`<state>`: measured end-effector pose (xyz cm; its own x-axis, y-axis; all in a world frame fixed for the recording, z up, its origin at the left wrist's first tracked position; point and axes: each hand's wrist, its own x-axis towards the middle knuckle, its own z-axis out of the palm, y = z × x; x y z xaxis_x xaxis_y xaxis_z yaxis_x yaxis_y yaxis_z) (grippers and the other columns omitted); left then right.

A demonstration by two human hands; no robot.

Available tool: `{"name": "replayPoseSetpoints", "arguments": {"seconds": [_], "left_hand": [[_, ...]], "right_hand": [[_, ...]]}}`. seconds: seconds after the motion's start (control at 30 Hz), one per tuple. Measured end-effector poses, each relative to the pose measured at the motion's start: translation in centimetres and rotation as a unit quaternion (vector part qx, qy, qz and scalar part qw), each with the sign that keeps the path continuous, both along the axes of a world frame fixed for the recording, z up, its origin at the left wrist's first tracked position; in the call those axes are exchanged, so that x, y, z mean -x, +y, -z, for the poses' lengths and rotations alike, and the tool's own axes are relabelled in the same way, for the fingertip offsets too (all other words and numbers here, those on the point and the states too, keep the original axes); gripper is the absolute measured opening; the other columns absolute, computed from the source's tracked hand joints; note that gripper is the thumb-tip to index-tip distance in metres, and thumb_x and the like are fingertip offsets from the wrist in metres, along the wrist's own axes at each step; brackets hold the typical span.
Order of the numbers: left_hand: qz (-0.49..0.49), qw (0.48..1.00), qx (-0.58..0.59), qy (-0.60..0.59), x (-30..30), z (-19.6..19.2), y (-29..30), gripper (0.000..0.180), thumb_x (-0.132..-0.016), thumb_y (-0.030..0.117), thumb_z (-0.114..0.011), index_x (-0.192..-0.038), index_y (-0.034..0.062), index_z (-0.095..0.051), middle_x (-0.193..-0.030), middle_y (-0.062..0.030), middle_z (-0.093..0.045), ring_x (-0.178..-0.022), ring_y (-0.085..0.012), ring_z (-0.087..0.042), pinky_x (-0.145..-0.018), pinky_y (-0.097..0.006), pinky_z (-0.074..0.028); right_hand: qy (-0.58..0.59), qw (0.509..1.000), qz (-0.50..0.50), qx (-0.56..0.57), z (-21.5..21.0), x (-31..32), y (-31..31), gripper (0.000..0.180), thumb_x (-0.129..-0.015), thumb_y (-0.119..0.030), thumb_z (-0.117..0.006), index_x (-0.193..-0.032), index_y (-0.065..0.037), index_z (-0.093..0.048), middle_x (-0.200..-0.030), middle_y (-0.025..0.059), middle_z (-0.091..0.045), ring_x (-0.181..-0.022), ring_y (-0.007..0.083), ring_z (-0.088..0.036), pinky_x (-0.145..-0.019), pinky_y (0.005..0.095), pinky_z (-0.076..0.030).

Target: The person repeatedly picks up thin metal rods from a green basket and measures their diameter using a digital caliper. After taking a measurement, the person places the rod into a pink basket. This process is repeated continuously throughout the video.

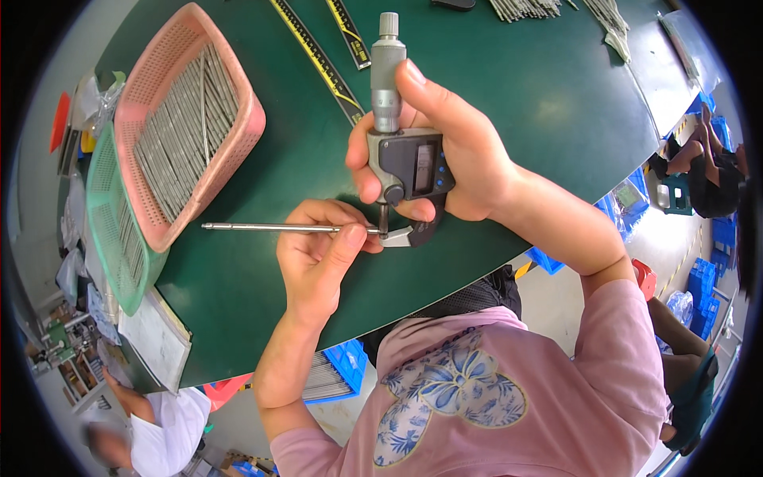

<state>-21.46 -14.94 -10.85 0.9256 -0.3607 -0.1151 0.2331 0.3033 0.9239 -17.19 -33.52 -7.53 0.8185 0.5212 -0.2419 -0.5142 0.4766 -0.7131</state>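
Observation:
My left hand [318, 258] pinches a thin metal rod [274, 228] between thumb and fingers, near its right end. The rod lies level, and its right end sits at the jaws of a digital micrometer [412, 165]. My right hand [457, 147] is wrapped round the micrometer, with its thumb beside the grey thimble [388, 87]. The tool stands upright, thimble at the top and curved frame at the bottom. Its small screen is too blurred to read. Whether both jaws touch the rod cannot be made out.
A pink basket [253, 131] full of metal rods stands at left, over a green basket [102, 183] with more rods. Two yellow-and-black rulers [318, 60] lie on the green table [548, 103]. Rod bundles [528, 8] lie at the far edge. Other people sit at both sides.

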Motion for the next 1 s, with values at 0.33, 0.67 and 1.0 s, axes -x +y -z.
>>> {"name": "replayPoseSetpoints", "arguments": {"seconds": [0.33, 0.67, 1.0], "left_hand": [[0.001, 0.999, 0.024, 0.024, 0.02, -0.54, -0.27, 0.016, -0.082, 0.008, -0.057, -0.090, -0.0017, -0.047, -0.084, -0.0131, -0.055, -0.071, -0.0171, -0.059, -0.063, -0.029, -0.053], [0.032, 0.998, 0.057, -0.010, -0.09, -0.31, -0.01, 0.015, -0.080, 0.004, -0.058, -0.089, -0.0003, -0.046, -0.090, -0.0145, -0.053, -0.076, -0.0182, -0.058, -0.066, -0.030, -0.053], [0.046, 0.997, 0.058, -0.005, -0.11, -0.51, -0.15, 0.016, -0.078, 0.001, -0.058, -0.090, -0.0005, -0.047, -0.093, -0.0146, -0.053, -0.079, -0.0180, -0.058, -0.068, -0.031, -0.053]], "right_hand": [[0.079, 0.997, 0.012, -0.021, 0.30, -0.14, 0.10, 0.066, -0.087, -0.057, -0.021, -0.089, 0.001, -0.052, -0.068, 0.0124, -0.055, -0.038, 0.0123, -0.040, -0.033, 0.0210, -0.034], [0.108, 0.994, 0.007, -0.028, -0.18, -0.09, 0.02, 0.066, -0.086, -0.057, -0.023, -0.087, 0.002, -0.052, -0.068, 0.0133, -0.055, -0.038, 0.0134, -0.039, -0.033, 0.0217, -0.033], [0.080, 0.996, -0.005, -0.030, 0.32, -0.22, -0.11, 0.066, -0.084, -0.059, -0.032, -0.081, 0.002, -0.055, -0.064, 0.0146, -0.057, -0.035, 0.0139, -0.042, -0.031, 0.0211, -0.034]]}}
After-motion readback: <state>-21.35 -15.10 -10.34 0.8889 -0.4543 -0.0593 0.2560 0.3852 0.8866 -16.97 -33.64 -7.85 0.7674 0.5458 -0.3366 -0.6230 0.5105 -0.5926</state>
